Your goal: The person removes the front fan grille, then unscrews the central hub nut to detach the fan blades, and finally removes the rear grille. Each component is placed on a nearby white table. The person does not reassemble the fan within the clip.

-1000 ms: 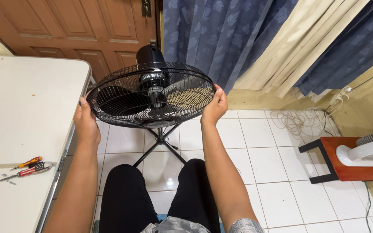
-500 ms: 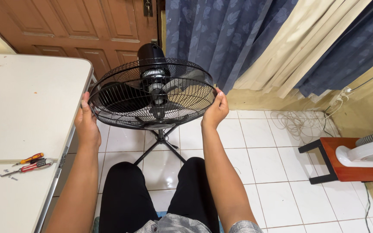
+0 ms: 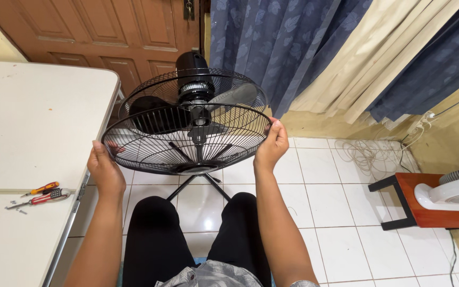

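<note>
Underfoot: white floor tiles (image 3: pixel 320 186) with dark grout, glossy enough to throw back a light spot between the person's knees.
Left side: a white folding table (image 3: pixel 33 133) with a metal edge; near its front lie two screwdrivers (image 3: pixel 41 194), one orange-handled and one red-handled, with a few small screws beside them.
Back wall: a brown panelled wooden door (image 3: pixel 107 32), and to its right blue leaf-patterned curtains (image 3: pixel 272 42) over a cream lining.
Right side: a loose coil of pale cable (image 3: pixel 365 154) on the tiles by the yellow wall, and a red-brown stool (image 3: pixel 426 204) carrying part of a white fan.
Fan: a black pedestal fan (image 3: pixel 195 87) stands straight ahead on crossed legs, its motor housing by the door, its blades and rear guard in the open.
Front grille: a round black wire grille (image 3: pixel 187 143) with radial spokes and a dark centre disc, tilted nearly flat, its near rim lower than the rear guard; whether its far rim touches the guard is hard to tell.
Left hand: the left hand (image 3: pixel 104 170) cups the grille's left rim, fingers curled round the outer ring.
Right hand: the right hand (image 3: pixel 272 146) grips the right rim, fingers wrapped over the wire and thumb on the near side.
</note>
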